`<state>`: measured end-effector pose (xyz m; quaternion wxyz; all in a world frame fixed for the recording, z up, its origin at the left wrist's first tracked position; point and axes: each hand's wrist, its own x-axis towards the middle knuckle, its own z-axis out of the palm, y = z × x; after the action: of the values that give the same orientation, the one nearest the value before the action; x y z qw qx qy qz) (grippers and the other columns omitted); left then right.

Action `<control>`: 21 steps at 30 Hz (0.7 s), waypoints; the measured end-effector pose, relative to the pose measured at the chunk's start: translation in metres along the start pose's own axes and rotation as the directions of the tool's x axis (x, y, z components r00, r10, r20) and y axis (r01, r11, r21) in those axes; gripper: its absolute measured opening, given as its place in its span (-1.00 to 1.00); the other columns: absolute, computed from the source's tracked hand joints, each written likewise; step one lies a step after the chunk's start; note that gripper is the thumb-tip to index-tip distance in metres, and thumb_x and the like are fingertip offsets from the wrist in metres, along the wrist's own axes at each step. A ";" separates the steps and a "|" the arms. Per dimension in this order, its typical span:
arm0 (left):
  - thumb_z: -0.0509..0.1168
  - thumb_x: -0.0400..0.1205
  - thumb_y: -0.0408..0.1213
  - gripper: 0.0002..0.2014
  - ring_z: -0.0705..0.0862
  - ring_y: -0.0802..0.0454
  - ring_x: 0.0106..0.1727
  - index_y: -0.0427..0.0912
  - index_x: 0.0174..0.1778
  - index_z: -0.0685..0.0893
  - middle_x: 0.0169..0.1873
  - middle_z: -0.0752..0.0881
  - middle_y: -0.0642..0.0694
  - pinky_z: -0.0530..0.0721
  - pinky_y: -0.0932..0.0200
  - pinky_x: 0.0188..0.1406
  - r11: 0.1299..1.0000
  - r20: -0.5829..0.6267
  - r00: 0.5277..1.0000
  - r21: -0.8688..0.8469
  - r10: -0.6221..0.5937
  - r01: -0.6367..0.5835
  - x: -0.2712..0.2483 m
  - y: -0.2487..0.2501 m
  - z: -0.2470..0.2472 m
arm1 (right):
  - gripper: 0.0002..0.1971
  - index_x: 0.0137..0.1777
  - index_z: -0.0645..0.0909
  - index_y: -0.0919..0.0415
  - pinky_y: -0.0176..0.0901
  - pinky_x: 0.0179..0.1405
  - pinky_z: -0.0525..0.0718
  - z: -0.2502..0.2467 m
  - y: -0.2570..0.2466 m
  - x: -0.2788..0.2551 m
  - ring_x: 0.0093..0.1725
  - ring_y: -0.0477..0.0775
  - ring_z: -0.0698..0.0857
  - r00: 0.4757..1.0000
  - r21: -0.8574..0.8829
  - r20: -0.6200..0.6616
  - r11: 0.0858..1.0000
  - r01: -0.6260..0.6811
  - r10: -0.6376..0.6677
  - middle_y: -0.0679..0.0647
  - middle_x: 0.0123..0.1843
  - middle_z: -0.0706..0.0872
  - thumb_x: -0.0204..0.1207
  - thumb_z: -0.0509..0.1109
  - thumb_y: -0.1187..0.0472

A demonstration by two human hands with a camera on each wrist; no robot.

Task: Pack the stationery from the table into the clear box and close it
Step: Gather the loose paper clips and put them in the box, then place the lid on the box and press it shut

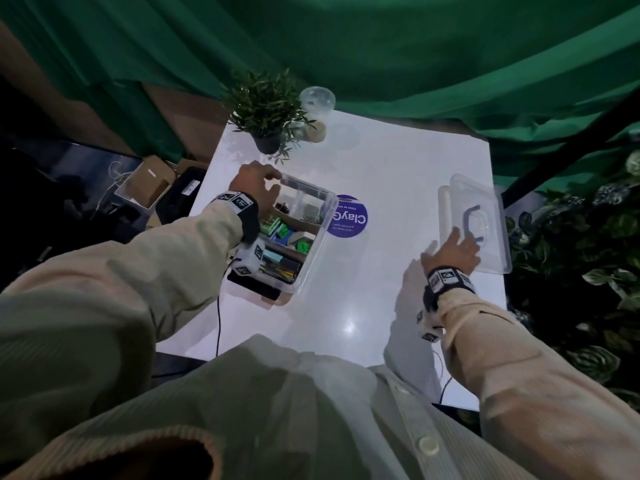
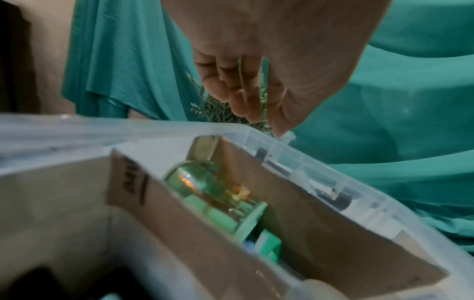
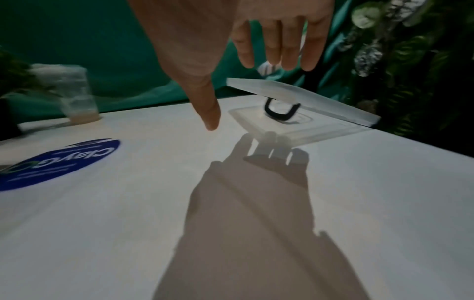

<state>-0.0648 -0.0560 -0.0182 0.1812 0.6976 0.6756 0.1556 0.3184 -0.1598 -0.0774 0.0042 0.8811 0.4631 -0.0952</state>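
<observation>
Gripping the far-left rim of the clear box [image 1: 308, 244] on the white table [image 1: 363, 306], the left hand [image 1: 254, 183] curls there. Left wrist: cardboard dividers [image 2: 295, 203] inside. Right wrist: right hand [image 3: 231, 40], fingers spread, holding nothing, hovers above the tilted lid [image 3: 307, 95].

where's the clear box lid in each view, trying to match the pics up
Head: the clear plastic lid with a dark handle lies at the right edge of the white table, under the right hand's fingertips.
Left wrist: not in it; only the clear box of stationery shows.
Right wrist: upper right of centre, below the open fingers.
Shared landmark: the round blue sticker, left of the lid in the head and right wrist views.
</observation>
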 end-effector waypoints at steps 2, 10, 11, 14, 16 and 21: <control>0.34 0.58 -0.14 -0.66 0.49 -0.28 0.32 -0.08 0.28 0.61 0.27 0.53 -0.25 0.54 -0.14 0.27 0.989 0.022 0.995 0.118 -0.095 0.091 -0.006 -0.004 0.002 | -0.10 0.65 0.06 0.21 0.22 0.50 0.28 0.004 0.015 0.007 0.61 0.33 0.16 0.994 -0.036 0.080 0.997 -0.070 0.072 0.31 0.67 0.07 0.45 0.49 -0.02; 0.05 0.75 -0.01 -0.48 0.52 -0.39 0.36 -0.27 0.54 0.30 0.41 0.49 -0.40 0.52 -0.20 0.29 0.886 0.163 0.878 0.204 -0.451 0.417 -0.023 0.008 0.014 | -0.52 0.36 0.43 0.31 0.16 0.38 0.39 0.018 0.027 -0.003 0.38 0.31 0.45 0.989 -0.050 0.149 0.999 -0.018 0.026 0.29 0.38 0.48 0.54 0.38 0.07; 0.02 0.76 -0.01 -0.49 0.54 -0.39 0.35 -0.28 0.53 0.30 0.40 0.50 -0.41 0.52 -0.20 0.26 0.878 0.164 0.870 0.213 -0.465 0.429 -0.024 0.010 0.015 | -0.48 0.38 0.39 0.29 0.16 0.36 0.39 0.018 0.024 -0.007 0.37 0.30 0.47 0.987 -0.027 0.157 1.000 -0.012 0.016 0.28 0.36 0.51 0.52 0.40 0.05; -0.01 0.77 -0.05 -0.54 0.53 -0.39 0.34 -0.30 0.48 0.33 0.39 0.48 -0.42 0.51 -0.19 0.26 0.850 0.171 0.840 0.231 -0.515 0.474 -0.024 0.021 0.011 | -0.28 0.43 0.31 0.19 0.14 0.29 0.41 0.023 0.020 -0.022 0.35 0.27 0.49 0.976 -0.046 0.218 0.999 0.028 -0.018 0.23 0.35 0.52 0.41 0.43 -0.20; 0.02 0.77 -0.15 -0.60 0.54 -0.37 0.34 -0.33 0.44 0.41 0.39 0.48 -0.40 0.53 -0.15 0.26 0.848 0.181 0.832 0.206 -0.524 0.489 -0.022 0.029 0.006 | -0.26 0.39 0.35 0.16 0.11 0.25 0.44 0.029 0.021 -0.031 0.35 0.26 0.47 0.971 -0.081 0.239 0.996 0.047 -0.026 0.22 0.36 0.51 0.37 0.40 -0.30; 0.06 0.75 -0.30 -0.66 0.59 -0.28 0.31 -0.35 0.37 0.54 0.35 0.53 -0.32 0.60 -0.04 0.25 0.906 0.309 0.860 0.257 -0.407 0.337 -0.021 0.055 0.011 | -0.58 0.33 0.47 0.20 0.02 0.10 0.58 0.030 0.024 -0.041 0.32 0.21 0.52 0.970 -0.108 0.210 0.983 0.147 -0.122 0.18 0.32 0.49 0.54 0.37 0.05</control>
<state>-0.0116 -0.0783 -0.0022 0.2581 0.5839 0.7658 -0.0776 0.3104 -0.2093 -0.1013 0.0991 0.8313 0.5242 -0.1556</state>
